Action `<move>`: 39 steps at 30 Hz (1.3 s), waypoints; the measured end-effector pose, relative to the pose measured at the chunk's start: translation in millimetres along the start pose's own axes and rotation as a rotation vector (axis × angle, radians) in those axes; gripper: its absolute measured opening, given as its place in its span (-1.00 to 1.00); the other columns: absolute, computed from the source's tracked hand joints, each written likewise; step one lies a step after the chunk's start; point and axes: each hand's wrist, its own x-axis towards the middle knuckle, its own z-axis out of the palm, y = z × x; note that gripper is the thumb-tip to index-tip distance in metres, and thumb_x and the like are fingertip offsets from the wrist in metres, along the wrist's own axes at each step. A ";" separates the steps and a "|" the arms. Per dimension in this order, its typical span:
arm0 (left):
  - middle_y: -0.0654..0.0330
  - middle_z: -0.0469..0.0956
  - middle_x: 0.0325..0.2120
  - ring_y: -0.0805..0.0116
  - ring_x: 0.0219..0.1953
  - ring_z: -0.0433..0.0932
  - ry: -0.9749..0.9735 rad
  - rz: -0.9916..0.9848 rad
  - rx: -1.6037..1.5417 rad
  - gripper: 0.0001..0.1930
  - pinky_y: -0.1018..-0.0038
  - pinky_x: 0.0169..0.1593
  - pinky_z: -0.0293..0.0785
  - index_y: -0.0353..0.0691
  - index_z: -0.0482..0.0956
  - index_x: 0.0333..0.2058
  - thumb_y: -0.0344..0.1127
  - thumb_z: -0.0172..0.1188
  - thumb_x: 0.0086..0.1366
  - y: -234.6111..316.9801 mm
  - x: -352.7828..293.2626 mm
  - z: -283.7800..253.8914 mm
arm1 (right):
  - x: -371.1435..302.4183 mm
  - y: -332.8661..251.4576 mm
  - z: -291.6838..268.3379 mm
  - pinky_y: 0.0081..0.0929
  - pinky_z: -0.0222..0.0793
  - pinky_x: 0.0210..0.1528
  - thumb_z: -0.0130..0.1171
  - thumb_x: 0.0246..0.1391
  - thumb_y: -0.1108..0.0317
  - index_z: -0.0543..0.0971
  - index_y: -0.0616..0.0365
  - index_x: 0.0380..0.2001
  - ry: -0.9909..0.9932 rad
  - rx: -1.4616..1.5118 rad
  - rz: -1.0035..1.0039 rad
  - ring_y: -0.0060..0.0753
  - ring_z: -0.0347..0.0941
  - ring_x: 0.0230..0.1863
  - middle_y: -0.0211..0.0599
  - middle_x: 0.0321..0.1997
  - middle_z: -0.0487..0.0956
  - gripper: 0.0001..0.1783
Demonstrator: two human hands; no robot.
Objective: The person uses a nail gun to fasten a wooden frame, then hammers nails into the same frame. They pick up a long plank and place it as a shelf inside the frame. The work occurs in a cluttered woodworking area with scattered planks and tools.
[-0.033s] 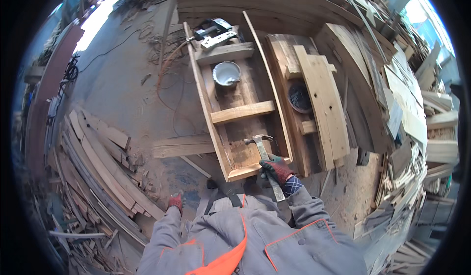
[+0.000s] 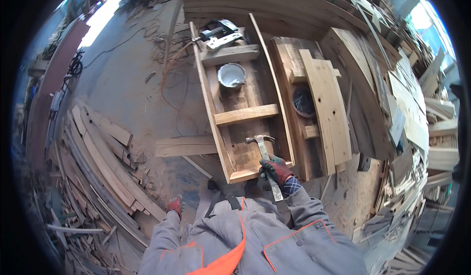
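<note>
My right hand (image 2: 275, 169), in a red and dark glove, is wrapped round the handle of a claw hammer (image 2: 263, 147). The hammer's head points away from me, over the near compartment of a long wooden frame (image 2: 289, 142). Lower on the left, my left hand (image 2: 175, 205) hangs beside my leg in a red glove, apart from the frame. Its fingers look curled in; whether anything is inside them is hidden. A white bucket (image 2: 231, 76) stands in the frame's middle compartment, beyond a crosspiece (image 2: 247, 114).
A black and silver power tool (image 2: 222, 35) rests at the frame's far end, by an orange hose (image 2: 169, 65). Right of the frame, boards (image 2: 325, 109) lie beside a dark round container (image 2: 303, 102). Curved planks (image 2: 105, 162) are heaped on the left; more lumber (image 2: 409, 105) is stacked at right.
The view has shifted slightly, so the frame and boards sit a little lower and further right. My right hand keeps its grip on the hammer.
</note>
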 end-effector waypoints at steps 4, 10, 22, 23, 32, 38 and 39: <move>0.19 0.69 -0.44 0.22 -0.49 0.67 0.108 -0.154 -0.113 -0.68 0.24 -0.44 0.57 0.09 0.62 -0.18 0.15 0.10 0.43 -109.1 -27.6 -37.0 | 70.4 30.5 10.6 -0.46 0.53 -0.57 0.28 0.24 0.38 0.54 0.18 -0.03 0.076 0.190 -0.117 -0.46 0.58 -0.57 -0.32 -0.44 0.62 -0.73; 0.12 0.72 -0.20 0.10 -0.14 0.71 -0.058 0.198 1.433 -0.59 0.17 0.06 0.53 0.18 0.39 0.29 -0.16 -0.12 0.52 -188.0 -58.0 -68.0 | 62.6 47.2 36.6 -0.14 0.58 -0.18 0.42 0.03 0.18 0.55 0.19 0.06 0.513 -0.957 -0.372 0.19 0.62 -0.24 -0.02 -0.23 0.67 -0.45; 0.21 0.63 -0.43 0.26 -0.38 0.63 0.058 -0.005 -0.270 -0.82 0.29 -0.26 0.53 -0.12 0.57 -0.18 -0.18 0.10 0.45 -138.9 55.9 -219.0 | 87.7 23.0 237.4 0.00 0.40 0.19 0.38 0.03 0.15 0.36 0.15 0.32 0.784 -1.117 -0.564 0.25 0.44 0.17 0.17 0.14 0.52 -0.20; 0.23 0.62 -0.49 0.30 -0.43 0.62 0.084 -0.055 -0.309 -0.79 0.31 -0.32 0.54 -0.15 0.59 -0.25 -0.16 0.13 0.45 -131.9 58.6 -234.1 | 99.3 23.2 249.0 0.02 0.43 0.16 0.38 0.02 0.13 0.34 0.15 0.34 0.797 -1.147 -0.499 0.24 0.46 0.17 0.20 0.14 0.52 -0.16; 0.32 0.60 -0.50 0.39 -0.49 0.56 0.114 -0.091 -0.572 -0.71 0.35 -0.38 0.48 -0.08 0.60 -0.40 -0.10 0.08 0.47 -124.1 96.6 -337.9 | 138.4 28.9 288.5 -0.07 0.16 0.46 0.36 0.05 0.01 -0.02 0.12 0.51 0.896 -1.132 0.013 0.12 0.16 0.48 0.10 0.48 0.21 0.12; 0.17 0.65 -0.22 0.13 -0.16 0.62 0.024 0.034 0.275 -0.73 0.15 -0.10 0.51 -0.05 0.59 -0.16 -0.03 0.12 0.34 -127.2 120.5 -366.4 | 150.1 32.9 307.0 -0.07 0.09 0.49 0.38 0.02 0.04 -0.04 0.03 0.52 1.061 -1.153 0.105 0.15 0.11 0.50 0.14 0.51 0.15 0.13; 0.14 0.66 -0.16 0.08 -0.09 0.63 0.025 0.182 0.605 -0.70 0.11 -0.03 0.51 -0.05 0.58 -0.12 -0.02 0.13 0.32 -126.5 123.3 -374.2 | 151.5 34.1 309.7 -0.06 0.09 0.49 0.40 -0.01 0.03 -0.02 0.02 0.52 1.102 -1.114 0.049 0.16 0.11 0.50 0.13 0.52 0.12 0.14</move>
